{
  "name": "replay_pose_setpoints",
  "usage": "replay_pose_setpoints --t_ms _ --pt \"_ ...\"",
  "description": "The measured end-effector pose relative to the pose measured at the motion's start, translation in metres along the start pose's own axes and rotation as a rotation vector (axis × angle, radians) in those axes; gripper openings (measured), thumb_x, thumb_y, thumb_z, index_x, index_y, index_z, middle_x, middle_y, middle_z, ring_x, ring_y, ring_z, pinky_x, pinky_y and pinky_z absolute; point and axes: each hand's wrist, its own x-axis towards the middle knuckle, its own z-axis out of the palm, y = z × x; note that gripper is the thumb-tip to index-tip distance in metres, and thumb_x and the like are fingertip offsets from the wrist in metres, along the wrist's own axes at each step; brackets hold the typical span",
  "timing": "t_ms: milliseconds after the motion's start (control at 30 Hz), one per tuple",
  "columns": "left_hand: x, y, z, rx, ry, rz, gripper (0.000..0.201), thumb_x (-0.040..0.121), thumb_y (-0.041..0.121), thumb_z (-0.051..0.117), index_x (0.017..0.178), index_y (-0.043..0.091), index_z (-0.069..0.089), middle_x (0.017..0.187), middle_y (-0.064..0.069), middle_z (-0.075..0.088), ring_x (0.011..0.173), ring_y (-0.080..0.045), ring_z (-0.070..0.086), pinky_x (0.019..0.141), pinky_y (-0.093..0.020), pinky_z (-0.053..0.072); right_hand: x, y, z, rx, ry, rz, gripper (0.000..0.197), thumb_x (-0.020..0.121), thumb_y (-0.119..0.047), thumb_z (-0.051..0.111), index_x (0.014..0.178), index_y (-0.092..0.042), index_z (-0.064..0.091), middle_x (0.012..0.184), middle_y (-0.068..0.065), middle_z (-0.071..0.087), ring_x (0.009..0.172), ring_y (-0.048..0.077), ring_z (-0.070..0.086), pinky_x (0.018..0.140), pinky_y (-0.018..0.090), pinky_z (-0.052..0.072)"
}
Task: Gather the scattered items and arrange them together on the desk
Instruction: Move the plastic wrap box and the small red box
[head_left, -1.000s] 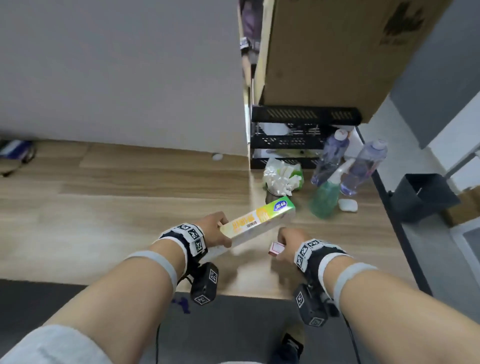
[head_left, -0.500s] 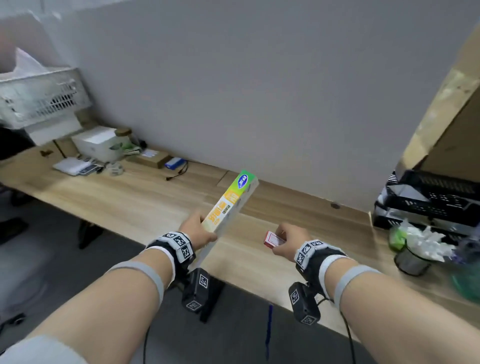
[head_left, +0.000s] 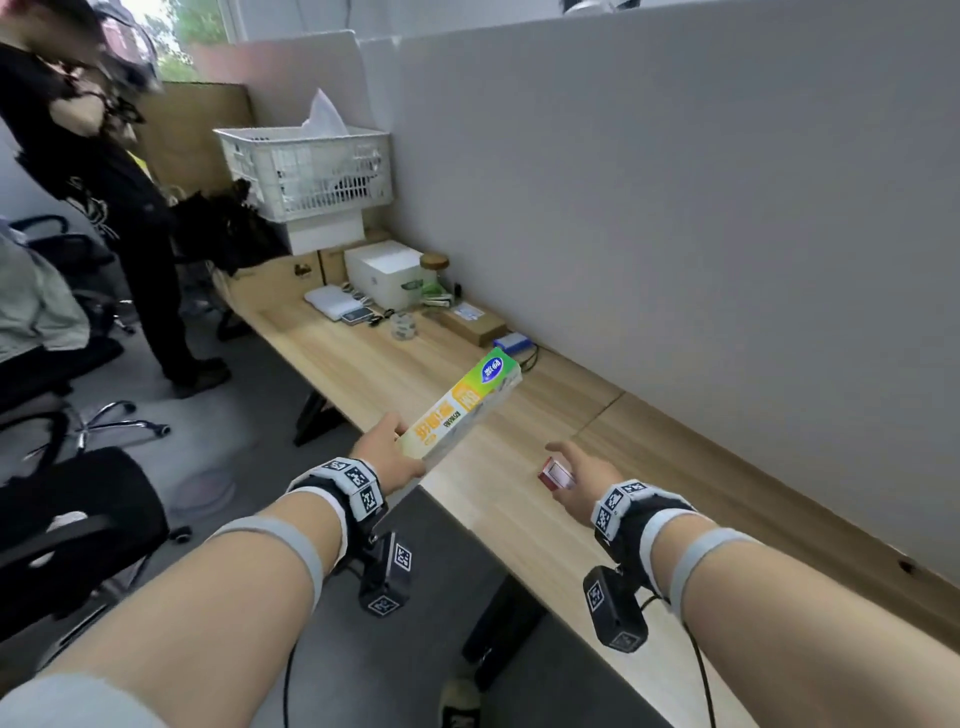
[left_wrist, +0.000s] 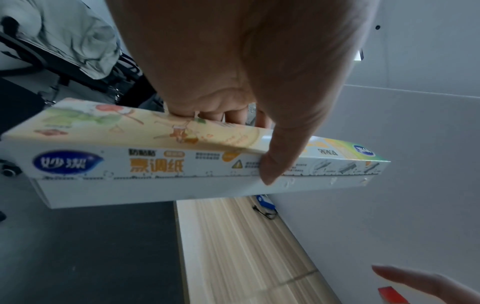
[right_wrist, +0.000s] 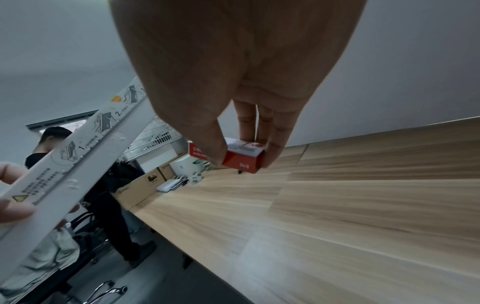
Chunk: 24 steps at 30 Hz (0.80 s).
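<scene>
My left hand (head_left: 387, 457) grips a long yellow and white baking-paper box (head_left: 462, 408) at its near end, its green tip angled up over the wooden desk (head_left: 675, 499). In the left wrist view the thumb lies across the baking-paper box (left_wrist: 166, 162). My right hand (head_left: 582, 475) pinches a small red and white box (head_left: 556, 474) between thumb and fingers above the desk; the right wrist view shows this small red box (right_wrist: 240, 158) clear of the desk (right_wrist: 337, 216). A cluster of items lies at the desk's far left end: a white carton (head_left: 387, 273), a tape roll (head_left: 404, 326), a flat brown box (head_left: 470, 319).
A white basket (head_left: 311, 171) sits on a box past the far end. A person in black (head_left: 104, 171) stands left of the desk beside office chairs (head_left: 67, 530). A grey partition (head_left: 675, 234) runs along the back of the desk. A blue device (head_left: 511, 343) lies by the partition.
The view has swung left from the desk's right end, with its bottles and black rack, toward the far left cluster. Both hands have kept hold of their boxes and travelled left along the desk.
</scene>
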Motion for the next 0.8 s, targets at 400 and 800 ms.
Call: replay_pose_setpoints --t_ms 400,800 --pt "0.236 -0.052 -0.089 0.183 -0.004 -0.042 0.04 0.075 0.021 0.081 0.107 0.019 0.058 0.115 -0.003 0.066 0.093 -0.021 0.059 0.078 -0.027 0.045 0.249 -0.101 0.039 0.003 -0.121 -0.028 0.043 0.09 -0.012 0.052 0.127 -0.034 0.054 0.126 0.003 0.058 0.11 0.025 0.058 0.09 0.034 0.05" --pt "0.462 -0.065 -0.079 0.368 -0.1 0.044 0.034 0.065 0.037 0.074 0.092 0.045 0.056 0.096 0.008 0.071 0.095 -0.025 0.062 0.09 -0.038 0.041 0.414 -0.13 0.045 0.022 -0.153 0.179 0.049 0.082 -0.014 0.056 0.123 -0.041 0.055 0.125 -0.002 0.061 0.106 0.022 0.061 0.084 0.029 0.049"
